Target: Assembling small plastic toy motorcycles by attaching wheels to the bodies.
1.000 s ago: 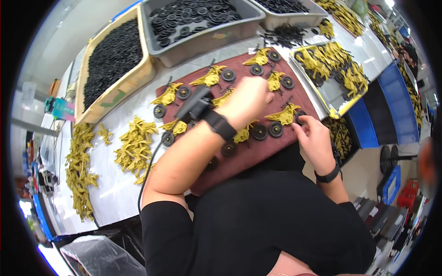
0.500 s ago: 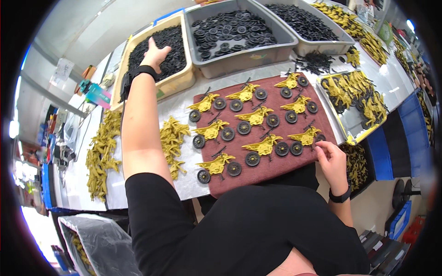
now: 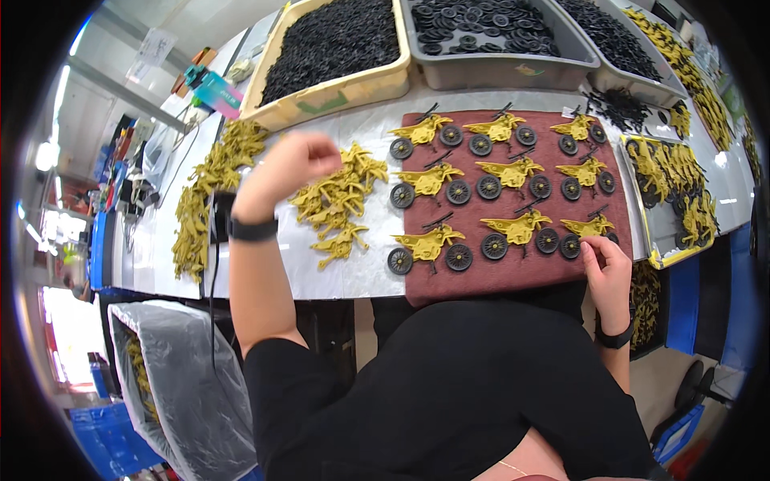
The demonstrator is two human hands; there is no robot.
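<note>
My left hand is raised over the table's left part, beside a pile of yellow plastic toy parts. Its fingers are curled in, and whatever they may hold is hidden. My right hand rests at the lower right of a maroon cloth, thumb and fingertips drawn together at a yellow toy motorcycle. What sits between those fingertips I cannot make out. Several such motorcycles with black wheels lie in rows on the cloth, like the one at the lower middle.
Behind stand a cream bin of small black parts, a grey bin of black wheels and another grey bin. To the right is a yellow-rimmed tray of assembled toys. More yellow parts are heaped at left, near a teal-pink bottle.
My left hand has come out of the cream bin, back toward me, and its fingers have curled. The view has shifted left. My right hand stays by the same corner motorcycle.
</note>
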